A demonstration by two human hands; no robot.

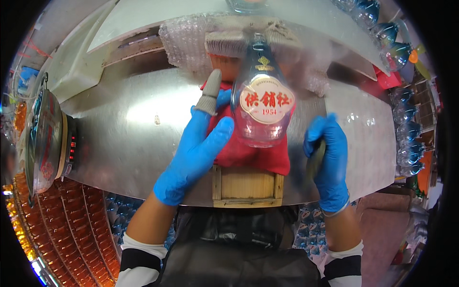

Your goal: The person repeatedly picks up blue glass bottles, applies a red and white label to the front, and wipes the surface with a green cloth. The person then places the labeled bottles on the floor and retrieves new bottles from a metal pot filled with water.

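Our blue-gloved left hand (196, 150), fingers spread and a grey cot on one fingertip, braces the clear glass bottle (262, 103) lying on a red cloth (248, 155) at twelve o'clock, likely heavy, slick and breakable, best gripped at the shoulder, while our right hand (329, 160) curls round a dark tool (314, 160).

A bottle (262, 103) lay on a cloth (248, 153) over a wooden block (246, 187) at the near edge of a metal table (129, 124). The left hand (198, 143) rested against the bottle's left side; the right hand (329, 158) stood apart on its right. Bubble wrap (191, 43) lay behind the bottle, more bottles (406, 129) stood along the right, and a reel (45, 138) stood at the left.
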